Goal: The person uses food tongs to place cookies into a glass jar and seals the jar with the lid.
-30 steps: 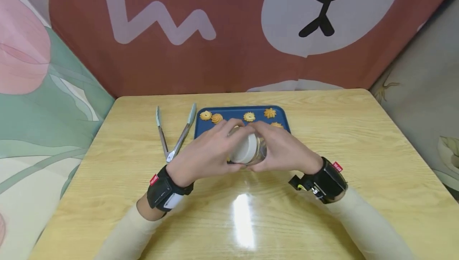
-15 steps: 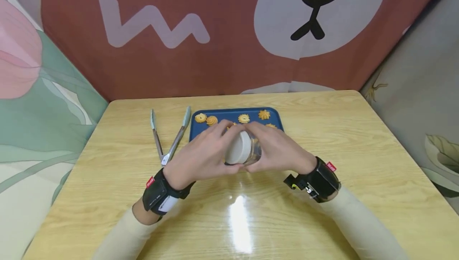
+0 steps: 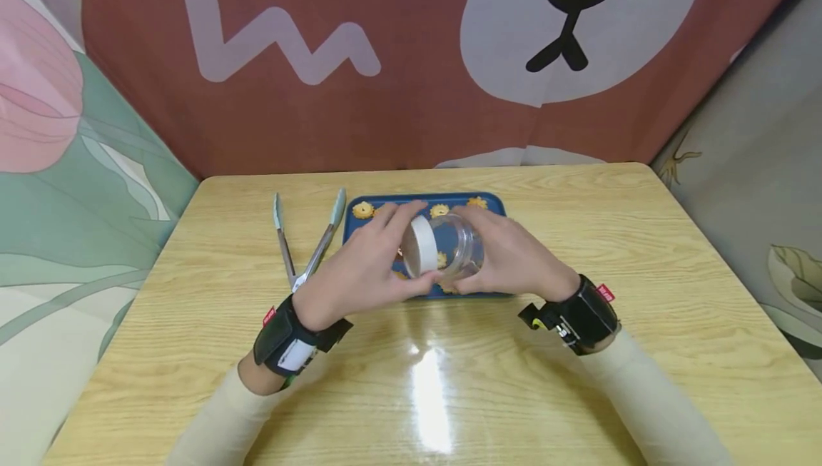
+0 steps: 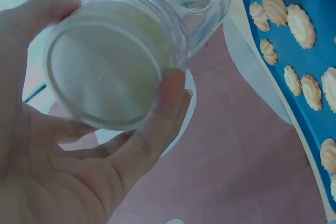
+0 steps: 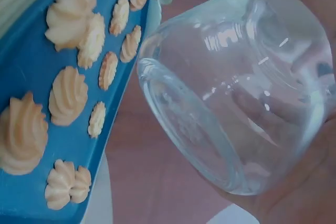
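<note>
Working at the white lid [image 3: 421, 247] of a clear jar [image 3: 467, 246] seems to be the step in hand, and we have both hands on it. Our left hand [image 3: 369, 260] has its grip closed around the lid's rim, fingers on the far side and thumb on the near side. Our right hand [image 3: 523, 255] curves round the body of the jar, thumb on the near side, its grip spread only as wide as the glass. We hold the jar tipped on its side, lid toward our left and base toward our right; in the head view it lies across the blue tray [image 3: 353, 232], though how far above it we cannot tell.

Nothing shows inside the jar in the right wrist view, while cookies [image 5: 68, 97] lie scattered over the tray. The lid sits at the mouth, but whether its thread is engaged or already loosened we cannot tell. On the bench [image 3: 488, 394], left of the tray, the tongs [image 3: 322, 246] lie with their arms spread, and neither of our hands holds them.

As we judge it, the next move calls for a steady right grip on the smooth glass and a turn of the left wrist, keeping the lid square to the mouth.
</note>
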Demonstrator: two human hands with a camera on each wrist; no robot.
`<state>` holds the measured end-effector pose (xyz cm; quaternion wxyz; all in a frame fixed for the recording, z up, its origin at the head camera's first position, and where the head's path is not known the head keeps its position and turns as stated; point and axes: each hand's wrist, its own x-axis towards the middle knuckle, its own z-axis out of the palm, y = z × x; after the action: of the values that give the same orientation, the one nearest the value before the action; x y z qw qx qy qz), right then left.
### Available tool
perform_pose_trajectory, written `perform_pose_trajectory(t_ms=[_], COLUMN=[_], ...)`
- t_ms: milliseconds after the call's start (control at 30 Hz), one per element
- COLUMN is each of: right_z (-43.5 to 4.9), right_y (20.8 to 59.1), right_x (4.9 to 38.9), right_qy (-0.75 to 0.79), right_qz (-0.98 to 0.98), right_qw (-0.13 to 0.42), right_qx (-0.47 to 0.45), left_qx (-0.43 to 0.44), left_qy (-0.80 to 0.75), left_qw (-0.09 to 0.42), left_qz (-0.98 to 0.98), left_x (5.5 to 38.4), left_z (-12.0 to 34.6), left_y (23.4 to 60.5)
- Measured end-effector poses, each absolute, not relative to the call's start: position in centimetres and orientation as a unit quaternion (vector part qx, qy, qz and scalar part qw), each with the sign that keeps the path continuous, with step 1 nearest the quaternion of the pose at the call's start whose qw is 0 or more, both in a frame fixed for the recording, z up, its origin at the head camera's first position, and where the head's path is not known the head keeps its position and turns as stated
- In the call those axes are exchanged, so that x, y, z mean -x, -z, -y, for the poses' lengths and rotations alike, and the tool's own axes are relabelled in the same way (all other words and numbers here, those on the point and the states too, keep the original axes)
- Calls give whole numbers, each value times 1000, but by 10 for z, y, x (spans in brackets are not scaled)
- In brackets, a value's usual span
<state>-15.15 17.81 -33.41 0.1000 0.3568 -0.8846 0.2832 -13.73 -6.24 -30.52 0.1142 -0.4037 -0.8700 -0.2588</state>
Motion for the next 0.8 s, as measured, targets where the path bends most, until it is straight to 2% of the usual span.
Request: perform_pose_trajectory(t_ms=[267,467,600,800], right_z=[-198,-204,-214,-234], right_y=[326,316,324,340], right_x=[161,159,167,180], right_qy=[-380,-441,-473,-502], right_qz=[866,843,838,841], right_qw=[119,156,162,159], right_qx=[-301,-267,-218,-127], left_qx=[409,430,456,469], left_qy=[265,260,238,183], left_qw=[60,-24,-73,-113], left_qz=[871,864,854,857], left_x=[137,131,127,120], left_z=[64,56,47,35], left_y=[303,312,326,344])
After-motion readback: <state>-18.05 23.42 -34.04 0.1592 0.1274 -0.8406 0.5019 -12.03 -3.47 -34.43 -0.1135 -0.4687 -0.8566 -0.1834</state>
